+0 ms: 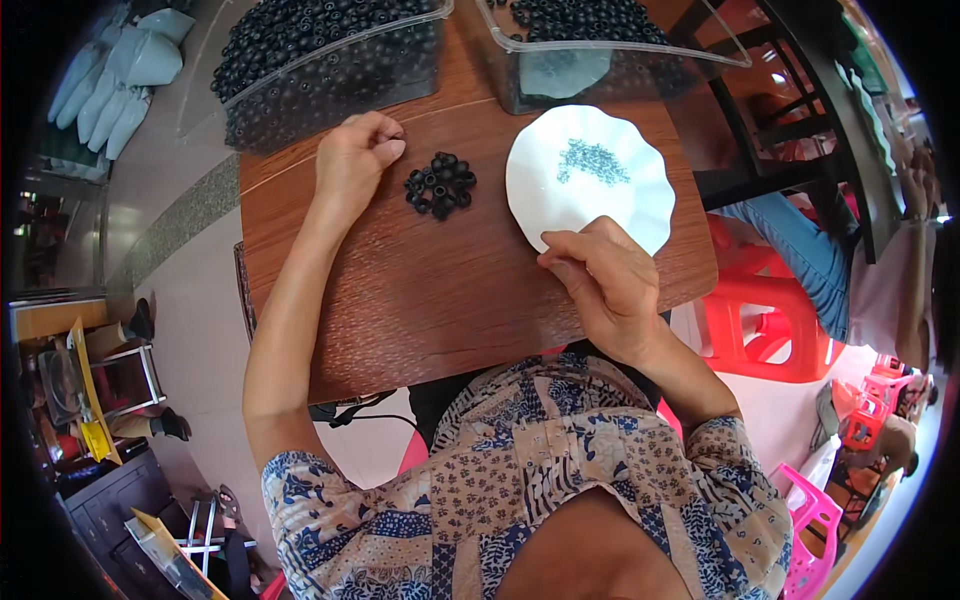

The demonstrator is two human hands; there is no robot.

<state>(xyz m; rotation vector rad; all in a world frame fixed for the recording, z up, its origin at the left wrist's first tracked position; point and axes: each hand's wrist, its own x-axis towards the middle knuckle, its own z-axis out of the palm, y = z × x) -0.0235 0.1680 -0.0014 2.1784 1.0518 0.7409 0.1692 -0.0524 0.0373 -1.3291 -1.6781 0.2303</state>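
A small heap of black ring-shaped parts lies on the brown wooden table. To the left of it my left hand is closed, with its fingertips and thumb together; whatever it may hold is hidden. On the right, a white plate with a wavy rim carries a patch of tiny, clear bluish pieces. My right hand is over the plate's near edge, thumb and forefinger pinched together. Anything between them is too small to make out.
Two clear plastic bins, the left one and the right one, hold many black parts at the table's far side. A person in jeans sits at the right near a red stool. White bags lie at the far left.
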